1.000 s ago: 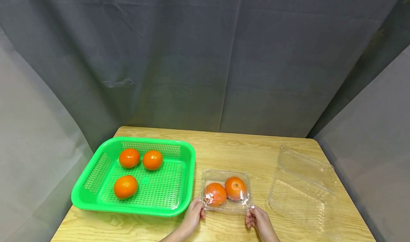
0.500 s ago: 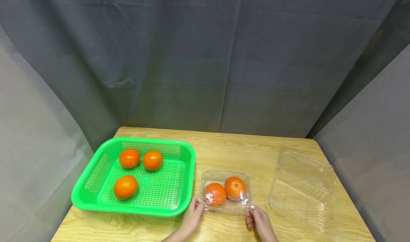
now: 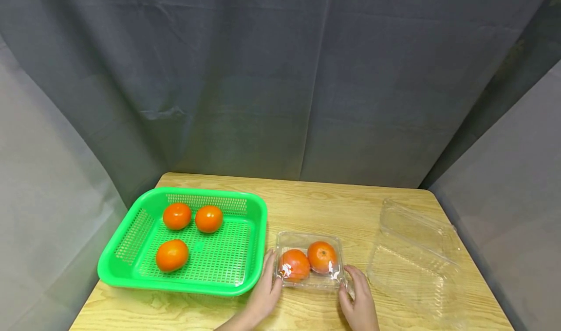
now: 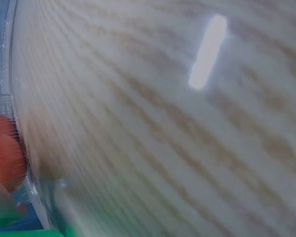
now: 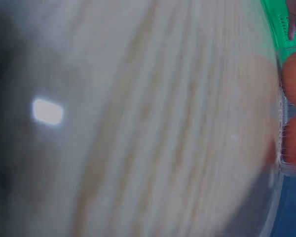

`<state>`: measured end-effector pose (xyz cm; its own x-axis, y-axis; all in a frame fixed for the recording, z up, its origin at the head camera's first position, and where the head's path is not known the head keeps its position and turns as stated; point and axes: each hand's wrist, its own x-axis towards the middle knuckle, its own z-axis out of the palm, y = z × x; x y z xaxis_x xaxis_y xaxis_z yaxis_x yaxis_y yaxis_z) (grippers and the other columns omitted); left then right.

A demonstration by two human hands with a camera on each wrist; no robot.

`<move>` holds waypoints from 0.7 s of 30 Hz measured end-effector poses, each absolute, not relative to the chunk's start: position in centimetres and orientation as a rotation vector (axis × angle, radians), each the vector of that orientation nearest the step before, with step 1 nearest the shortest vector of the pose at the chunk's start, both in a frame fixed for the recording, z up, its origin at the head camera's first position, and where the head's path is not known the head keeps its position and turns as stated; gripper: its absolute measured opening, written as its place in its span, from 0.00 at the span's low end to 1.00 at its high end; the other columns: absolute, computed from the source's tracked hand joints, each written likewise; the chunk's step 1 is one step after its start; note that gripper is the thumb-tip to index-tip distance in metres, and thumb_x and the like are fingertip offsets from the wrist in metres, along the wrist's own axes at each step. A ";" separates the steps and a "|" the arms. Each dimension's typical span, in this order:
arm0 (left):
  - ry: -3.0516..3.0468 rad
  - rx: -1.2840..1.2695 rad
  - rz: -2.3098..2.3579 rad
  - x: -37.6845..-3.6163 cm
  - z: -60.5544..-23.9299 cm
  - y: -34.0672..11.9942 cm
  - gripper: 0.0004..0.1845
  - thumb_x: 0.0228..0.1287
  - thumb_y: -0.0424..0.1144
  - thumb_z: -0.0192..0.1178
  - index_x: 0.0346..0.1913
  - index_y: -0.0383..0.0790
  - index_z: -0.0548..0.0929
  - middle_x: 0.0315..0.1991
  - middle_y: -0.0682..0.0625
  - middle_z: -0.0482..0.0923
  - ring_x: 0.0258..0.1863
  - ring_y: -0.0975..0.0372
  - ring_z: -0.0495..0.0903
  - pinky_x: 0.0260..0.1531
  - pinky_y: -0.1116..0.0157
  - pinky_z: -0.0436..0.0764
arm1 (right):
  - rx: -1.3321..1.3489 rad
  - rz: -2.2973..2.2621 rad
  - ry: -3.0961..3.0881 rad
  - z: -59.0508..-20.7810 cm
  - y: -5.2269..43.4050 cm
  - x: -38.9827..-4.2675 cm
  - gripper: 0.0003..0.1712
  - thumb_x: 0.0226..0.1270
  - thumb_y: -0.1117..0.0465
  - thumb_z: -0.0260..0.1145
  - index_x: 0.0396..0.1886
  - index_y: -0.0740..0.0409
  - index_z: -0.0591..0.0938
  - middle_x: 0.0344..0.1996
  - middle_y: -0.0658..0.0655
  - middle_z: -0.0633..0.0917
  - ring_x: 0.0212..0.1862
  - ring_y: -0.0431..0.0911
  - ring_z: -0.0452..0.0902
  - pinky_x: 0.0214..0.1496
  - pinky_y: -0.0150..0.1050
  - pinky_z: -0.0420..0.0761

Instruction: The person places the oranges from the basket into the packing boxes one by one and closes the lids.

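Observation:
A clear plastic clamshell box (image 3: 308, 284) with its lid down stands at the front middle of the table. Inside it lie two oranges, the left one (image 3: 294, 265) a little nearer than the right one (image 3: 322, 257). My left hand (image 3: 265, 292) has its fingers stretched along the box's left side, thumb at the front left corner. At the right side is my right hand (image 3: 360, 297), fingers extended and thumb by the front right corner. Part of the box with an orange (image 4: 7, 160) shows at the left wrist view's edge; the right wrist view catches an orange (image 5: 295, 79) too.
A green plastic basket (image 3: 184, 288) stands close on the left, holding three oranges (image 3: 172, 256). An opened clear clamshell box (image 3: 412, 265) lies on the right of the wooden table (image 3: 324, 202). Grey curtains (image 3: 263, 102) hang behind and at both sides.
Both hands have let go of the box's front corners, where they were pinching. Their fingers have straightened forward along its two sides. The box and the oranges stay in place.

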<state>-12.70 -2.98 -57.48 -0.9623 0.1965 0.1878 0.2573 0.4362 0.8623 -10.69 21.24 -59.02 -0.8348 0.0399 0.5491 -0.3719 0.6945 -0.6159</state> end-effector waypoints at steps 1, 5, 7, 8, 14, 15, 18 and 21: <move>-2.613 -0.435 -1.556 -12.7 -57.5 -3.0 0.33 0.59 0.28 0.47 0.69 0.34 0.52 0.70 0.36 0.45 0.67 0.44 0.50 0.60 0.48 0.56 | 0.304 0.980 -2.364 -59.0 21.3 -10.8 0.29 0.48 0.75 0.62 0.55 0.66 0.72 0.52 0.64 0.74 0.51 0.52 0.69 0.58 0.17 0.57; -2.590 -0.576 -1.386 -13.0 -57.4 -3.0 0.33 0.56 0.26 0.49 0.68 0.37 0.58 0.70 0.38 0.48 0.67 0.44 0.52 0.58 0.47 0.60 | 0.419 0.921 -2.373 -58.8 21.4 -11.0 0.30 0.49 0.75 0.60 0.56 0.61 0.74 0.56 0.63 0.71 0.54 0.54 0.68 0.59 0.18 0.55; -2.565 -0.660 -1.277 -13.1 -57.4 -3.1 0.32 0.53 0.27 0.51 0.66 0.37 0.63 0.69 0.39 0.51 0.66 0.44 0.54 0.58 0.48 0.62 | 0.440 0.915 -2.385 -58.6 21.5 -11.0 0.30 0.49 0.76 0.59 0.56 0.59 0.75 0.57 0.62 0.71 0.55 0.54 0.68 0.58 0.17 0.56; -2.554 -0.698 -1.213 -13.2 -57.4 -3.0 0.32 0.52 0.28 0.52 0.65 0.37 0.64 0.69 0.39 0.52 0.66 0.44 0.55 0.58 0.48 0.63 | 0.451 0.916 -2.389 -58.6 21.5 -11.0 0.30 0.48 0.76 0.59 0.56 0.59 0.75 0.57 0.62 0.71 0.55 0.53 0.68 0.57 0.17 0.57; -2.561 -0.751 -1.003 -13.2 -57.1 -2.9 0.30 0.52 0.37 0.57 0.62 0.37 0.67 0.67 0.40 0.56 0.65 0.48 0.57 0.56 0.50 0.67 | 0.503 0.921 -2.406 -58.6 21.7 -11.2 0.31 0.47 0.74 0.63 0.56 0.61 0.75 0.57 0.63 0.70 0.55 0.53 0.68 0.58 0.17 0.56; -2.570 -0.741 -0.995 -13.2 -57.0 -2.8 0.30 0.53 0.37 0.57 0.62 0.37 0.68 0.67 0.40 0.56 0.65 0.48 0.57 0.56 0.50 0.67 | 0.510 0.920 -2.406 -58.6 21.7 -11.3 0.31 0.47 0.73 0.64 0.57 0.61 0.75 0.57 0.63 0.70 0.55 0.54 0.68 0.58 0.18 0.56; -2.597 -0.711 -0.979 -13.2 -56.8 -2.6 0.29 0.54 0.38 0.57 0.61 0.37 0.68 0.67 0.41 0.55 0.65 0.48 0.56 0.57 0.50 0.66 | 0.520 0.910 -2.405 -58.5 21.7 -11.4 0.31 0.47 0.70 0.66 0.56 0.61 0.75 0.57 0.64 0.70 0.54 0.56 0.69 0.58 0.19 0.56; -2.608 -0.688 -0.953 -13.5 -56.5 -2.3 0.29 0.54 0.38 0.57 0.61 0.37 0.68 0.67 0.40 0.55 0.65 0.47 0.57 0.57 0.49 0.66 | 0.504 0.904 -2.404 -58.3 21.6 -11.6 0.31 0.46 0.69 0.67 0.56 0.62 0.75 0.57 0.64 0.71 0.53 0.57 0.70 0.58 0.18 0.57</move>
<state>-13.47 -2.26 -56.53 -0.8474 0.3375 0.4099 0.5222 0.6690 0.5288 -11.61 21.61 -58.34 -0.7968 -0.1569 0.5836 -0.5025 0.7083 -0.4958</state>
